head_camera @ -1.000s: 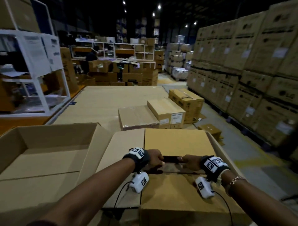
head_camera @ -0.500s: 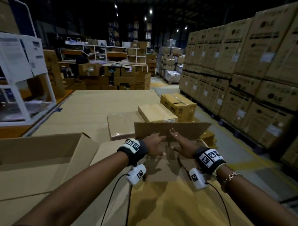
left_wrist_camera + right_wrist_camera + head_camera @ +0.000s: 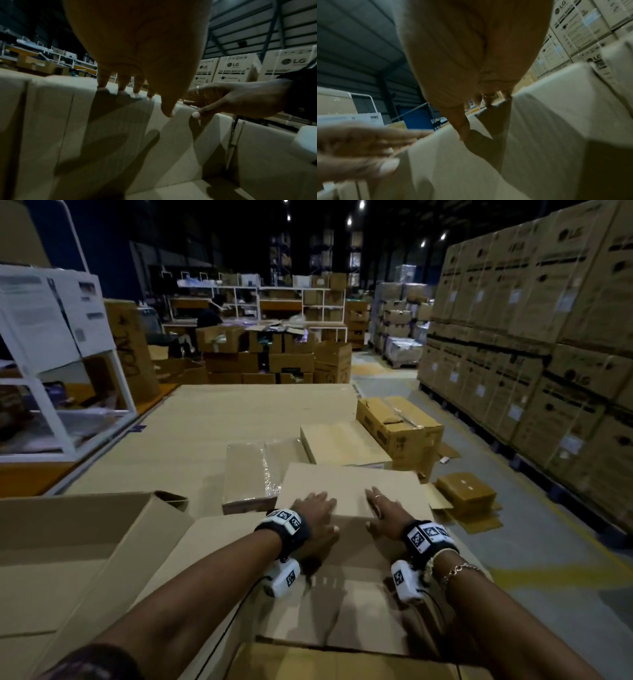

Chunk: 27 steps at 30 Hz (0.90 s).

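Both hands lie flat on the far flap of the large brown corrugated cardboard carton (image 3: 212,546), which stands open directly in front of the person on the cardboard-covered counter (image 3: 239,412). The left hand (image 3: 317,513) and the right hand (image 3: 385,511) sit side by side on the plain brown flap (image 3: 349,482). Their fingers are straight and spread, pressing the board and grasping nothing. The flap leans outward, towards a film-wrapped flat pack (image 3: 255,470) just behind it. Such a flap should be light and fairly stiff, and it will swing readily on its scored fold. A push in the middle of the panel could buckle it, so pressure probably belongs low, near the fold. To pull it back, the best hold is likely the free far edge, pinched with one hand towards each corner. The dry board should not slip under the palms, though its cut edge may be sharp. The carton looks bulky rather than heavy, but its contents are hidden.
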Each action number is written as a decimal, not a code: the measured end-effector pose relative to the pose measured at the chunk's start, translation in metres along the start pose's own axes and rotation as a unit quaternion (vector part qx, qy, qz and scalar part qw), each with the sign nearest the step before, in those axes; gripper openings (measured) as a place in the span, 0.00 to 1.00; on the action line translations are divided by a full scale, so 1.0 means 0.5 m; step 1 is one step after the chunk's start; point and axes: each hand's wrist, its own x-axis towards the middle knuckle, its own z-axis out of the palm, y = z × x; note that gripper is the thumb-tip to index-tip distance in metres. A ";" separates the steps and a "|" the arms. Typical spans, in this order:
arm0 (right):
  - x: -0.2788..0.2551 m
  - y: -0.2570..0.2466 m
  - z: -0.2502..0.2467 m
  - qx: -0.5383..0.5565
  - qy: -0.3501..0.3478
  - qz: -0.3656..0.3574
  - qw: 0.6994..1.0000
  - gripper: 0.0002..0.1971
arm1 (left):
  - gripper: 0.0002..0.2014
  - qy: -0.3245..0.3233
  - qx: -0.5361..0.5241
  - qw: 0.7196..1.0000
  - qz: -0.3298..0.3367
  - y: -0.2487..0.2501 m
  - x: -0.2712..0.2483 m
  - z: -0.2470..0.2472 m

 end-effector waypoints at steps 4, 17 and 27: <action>0.017 0.026 0.048 -0.058 0.040 -0.019 0.997 0.45 | 0.28 0.050 -0.021 0.998 -0.016 -0.009 0.031 0.030; 0.000 0.050 0.040 -0.061 0.101 0.054 0.992 0.41 | 0.27 0.067 -0.066 0.995 0.016 -0.017 0.042 0.085; -0.005 0.052 0.052 -0.117 0.087 0.078 0.986 0.35 | 0.25 0.056 -0.021 0.998 -0.025 -0.002 0.046 0.084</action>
